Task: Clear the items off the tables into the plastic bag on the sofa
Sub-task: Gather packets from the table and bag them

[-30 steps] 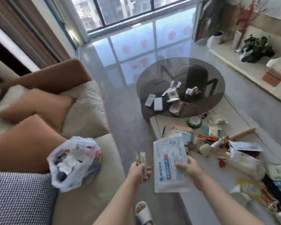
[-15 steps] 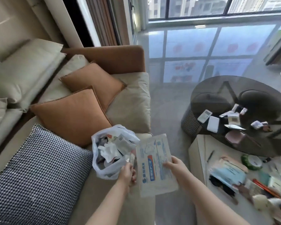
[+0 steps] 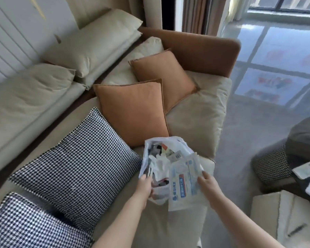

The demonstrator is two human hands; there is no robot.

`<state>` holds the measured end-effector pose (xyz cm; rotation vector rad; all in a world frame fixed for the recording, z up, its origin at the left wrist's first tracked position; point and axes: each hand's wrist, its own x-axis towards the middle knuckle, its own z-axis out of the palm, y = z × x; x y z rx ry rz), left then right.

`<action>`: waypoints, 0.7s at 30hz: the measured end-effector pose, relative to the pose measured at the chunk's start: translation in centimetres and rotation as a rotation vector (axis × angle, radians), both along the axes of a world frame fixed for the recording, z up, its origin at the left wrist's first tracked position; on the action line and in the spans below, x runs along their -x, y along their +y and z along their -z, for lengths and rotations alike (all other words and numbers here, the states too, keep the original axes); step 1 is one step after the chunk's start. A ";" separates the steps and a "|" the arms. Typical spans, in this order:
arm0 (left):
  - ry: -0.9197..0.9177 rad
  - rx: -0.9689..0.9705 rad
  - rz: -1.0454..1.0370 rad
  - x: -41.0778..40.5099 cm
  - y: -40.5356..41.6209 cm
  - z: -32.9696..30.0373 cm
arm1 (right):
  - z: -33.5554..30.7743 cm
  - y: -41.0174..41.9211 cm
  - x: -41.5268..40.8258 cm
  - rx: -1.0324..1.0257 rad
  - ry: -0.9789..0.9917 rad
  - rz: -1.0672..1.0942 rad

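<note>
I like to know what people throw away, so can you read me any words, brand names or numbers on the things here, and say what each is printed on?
None can be read.
White packet in the right hand: blue logo and a red-and-blue band of print, too blurred to read.
Plastic bag held by the left hand: scraps inside bear print, too small to read.
Remote control on the table at the right: a display, nothing legible.

At frame centre the bag [image 3: 161,165] sits on the sofa [image 3: 195,122], cushions [image 3: 132,111] behind and left of it, the packet [image 3: 184,183] at its right, and tables [image 3: 293,176] at the right edge.
</note>
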<state>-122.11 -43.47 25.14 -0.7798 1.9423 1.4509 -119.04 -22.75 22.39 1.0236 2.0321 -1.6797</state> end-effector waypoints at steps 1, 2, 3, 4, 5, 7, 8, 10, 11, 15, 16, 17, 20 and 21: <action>-0.005 0.009 -0.018 0.7 0.0 0.6 | 0.5 0.0 1.5 -0.028 0.008 -0.028; -0.010 0.019 -0.032 1.4 0.0 1.4 | 1.0 0.0 3.0 -0.049 0.012 -0.050; -0.012 0.028 -0.034 2.1 0.2 2.1 | 1.6 0.0 4.6 -0.068 0.014 -0.066; -0.015 0.040 -0.026 2.7 0.3 2.8 | 2.2 0.1 6.0 -0.088 0.015 -0.079; -0.017 0.051 -0.017 3.4 0.6 3.6 | 2.8 0.2 7.3 -0.115 0.019 -0.099; -0.014 0.096 -0.002 4.7 1.2 5.4 | 4.0 0.3 9.7 -0.175 0.043 -0.162; -0.007 0.132 0.016 5.5 1.6 6.5 | 4.7 0.4 10.8 -0.196 0.058 -0.194; 0.007 0.241 0.064 6.9 2.6 8.7 | 6.2 0.3 12.8 -0.217 0.092 -0.246; 0.007 0.305 0.085 7.4 3.1 9.7 | 7.1 0.2 13.6 -0.224 0.103 -0.267; -0.021 0.379 0.183 7.4 4.3 13.0 | 10.4 -0.1 15.0 -0.279 0.088 -0.365; -0.005 0.372 0.208 6.8 4.3 13.1 | 10.8 -0.1 15.0 -0.286 0.066 -0.387; 0.025 0.374 0.209 6.1 4.1 13.1 | 11.1 0.0 14.8 -0.285 0.052 -0.393; 0.172 0.703 0.205 4.4 2.5 12.5 | 11.1 0.0 14.6 -0.275 0.069 -0.378; 0.193 0.819 0.192 4.0 1.8 12.6 | 10.8 0.0 14.6 -0.268 0.074 -0.373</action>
